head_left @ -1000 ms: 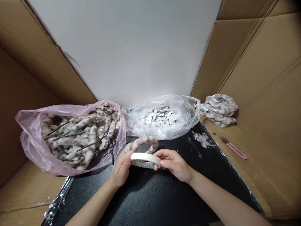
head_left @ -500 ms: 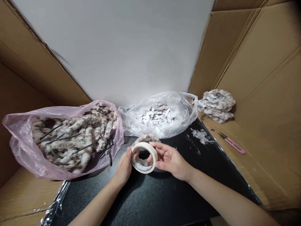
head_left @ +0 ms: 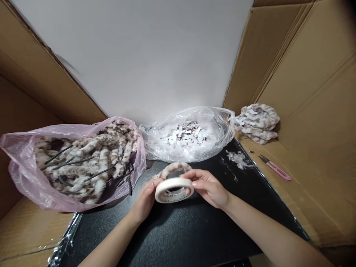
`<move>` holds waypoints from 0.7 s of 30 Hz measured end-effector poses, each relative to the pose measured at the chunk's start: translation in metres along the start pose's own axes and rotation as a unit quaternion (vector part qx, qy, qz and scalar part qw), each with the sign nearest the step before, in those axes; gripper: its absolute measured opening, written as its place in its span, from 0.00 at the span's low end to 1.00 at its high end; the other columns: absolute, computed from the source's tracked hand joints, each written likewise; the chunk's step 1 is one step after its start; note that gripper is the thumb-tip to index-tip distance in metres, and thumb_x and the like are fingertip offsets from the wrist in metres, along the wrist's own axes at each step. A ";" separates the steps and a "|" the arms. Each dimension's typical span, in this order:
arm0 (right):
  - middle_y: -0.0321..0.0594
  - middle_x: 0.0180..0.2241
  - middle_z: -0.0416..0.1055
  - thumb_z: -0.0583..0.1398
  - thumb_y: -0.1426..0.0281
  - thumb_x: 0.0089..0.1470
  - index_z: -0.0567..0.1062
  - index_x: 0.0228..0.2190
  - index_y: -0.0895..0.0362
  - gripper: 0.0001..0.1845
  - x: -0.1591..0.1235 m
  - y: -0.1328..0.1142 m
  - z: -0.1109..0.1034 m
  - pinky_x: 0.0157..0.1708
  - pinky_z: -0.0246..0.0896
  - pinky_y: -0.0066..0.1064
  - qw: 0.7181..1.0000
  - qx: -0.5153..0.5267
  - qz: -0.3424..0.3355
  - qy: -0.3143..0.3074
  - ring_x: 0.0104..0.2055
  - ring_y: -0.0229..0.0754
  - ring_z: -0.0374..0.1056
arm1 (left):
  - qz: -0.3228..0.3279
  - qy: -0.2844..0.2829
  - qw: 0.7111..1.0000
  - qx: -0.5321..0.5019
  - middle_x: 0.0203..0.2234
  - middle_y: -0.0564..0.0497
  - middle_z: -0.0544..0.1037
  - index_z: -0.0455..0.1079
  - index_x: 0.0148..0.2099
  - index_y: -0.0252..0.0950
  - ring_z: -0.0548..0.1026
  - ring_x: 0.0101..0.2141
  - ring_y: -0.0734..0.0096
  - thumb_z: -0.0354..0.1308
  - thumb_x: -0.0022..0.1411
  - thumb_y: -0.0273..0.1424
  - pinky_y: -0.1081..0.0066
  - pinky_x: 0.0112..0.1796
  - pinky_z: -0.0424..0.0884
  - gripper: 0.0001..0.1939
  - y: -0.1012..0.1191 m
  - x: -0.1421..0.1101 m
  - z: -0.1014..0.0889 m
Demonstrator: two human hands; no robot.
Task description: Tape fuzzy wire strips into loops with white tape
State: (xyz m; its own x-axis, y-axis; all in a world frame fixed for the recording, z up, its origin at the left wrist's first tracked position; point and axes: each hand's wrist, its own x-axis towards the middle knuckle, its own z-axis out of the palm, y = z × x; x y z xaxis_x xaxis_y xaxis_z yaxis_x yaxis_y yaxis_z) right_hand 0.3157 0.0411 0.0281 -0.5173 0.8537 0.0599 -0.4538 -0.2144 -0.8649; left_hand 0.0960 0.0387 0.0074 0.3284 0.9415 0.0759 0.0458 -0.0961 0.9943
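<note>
A roll of white masking tape point(head_left: 174, 183), its printed inner core showing, is held tilted between my hands above the black table point(head_left: 167, 237). My left hand point(head_left: 144, 200) is closed, fingertips at the roll's left edge and against a furry ring. My right hand point(head_left: 210, 187) pinches the roll's right side, with a fingertip showing inside the hole. Directly behind the tape is the furry brown-and-white ring point(head_left: 175, 167); its lower part is hidden by the roll and my fingers, so I cannot tell how firmly it is gripped.
At left, a pink plastic bag point(head_left: 20, 178) holds furry strips with black cords. A clear bag point(head_left: 158, 148) of small white pieces lies at the back. To the right are fluff scraps point(head_left: 239, 160), pink-handled snips point(head_left: 276, 170), stacked furry rings point(head_left: 258, 124) and cardboard walls point(head_left: 311, 122).
The tape roll tipped up to show its open face, then tilted back flatter. My hands have shifted slightly with it, and the camera view has turned a little.
</note>
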 end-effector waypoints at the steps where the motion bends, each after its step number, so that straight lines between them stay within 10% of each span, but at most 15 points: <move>1: 0.39 0.29 0.73 0.60 0.68 0.51 0.79 0.39 0.56 0.13 -0.001 -0.001 -0.001 0.37 0.61 0.35 0.997 -0.069 -0.018 -0.018 0.32 0.40 0.65 | 0.014 -0.042 0.998 0.035 0.19 0.51 0.65 0.64 0.24 0.36 0.60 0.24 0.68 0.41 0.61 0.57 0.69 0.28 0.57 0.31 0.003 -0.001 -0.001; 6: 0.39 0.29 0.72 0.52 0.65 0.61 0.80 0.38 0.54 0.17 -0.003 -0.007 -0.001 0.45 0.56 0.41 0.929 -0.343 -0.117 -0.080 0.36 0.43 0.60 | 0.110 -0.175 0.950 0.232 0.24 0.48 0.69 0.70 0.28 0.36 0.64 0.32 0.62 0.39 0.65 0.52 0.67 0.35 0.59 0.30 0.021 -0.004 0.002; 14: 0.42 0.36 0.71 0.67 0.69 0.47 0.75 0.33 0.55 0.09 -0.004 -0.002 0.009 0.41 0.63 0.36 0.881 -0.399 -0.230 0.113 0.40 0.45 0.67 | 0.247 -0.091 0.883 0.390 0.27 0.47 0.70 0.68 0.26 0.35 0.62 0.30 0.64 0.49 0.65 0.33 0.66 0.33 0.57 0.16 0.024 -0.004 0.006; 21: 0.40 0.31 0.73 0.68 0.69 0.47 0.76 0.30 0.56 0.07 -0.004 0.005 0.010 0.36 0.64 0.33 0.879 -0.409 -0.199 0.145 0.34 0.42 0.69 | 0.315 -0.065 0.833 0.450 0.31 0.46 0.73 0.73 0.39 0.36 0.65 0.32 0.63 0.53 0.63 0.31 0.65 0.36 0.58 0.08 0.018 -0.003 0.005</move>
State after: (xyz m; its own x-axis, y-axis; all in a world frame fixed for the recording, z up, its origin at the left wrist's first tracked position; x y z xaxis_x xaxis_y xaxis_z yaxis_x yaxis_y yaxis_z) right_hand 0.3083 0.0321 0.0289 -0.1753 0.8940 0.4123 0.1781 0.4407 -0.8798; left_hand 0.1003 0.0331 0.0251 0.6517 0.5752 0.4944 0.4947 -0.8164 0.2978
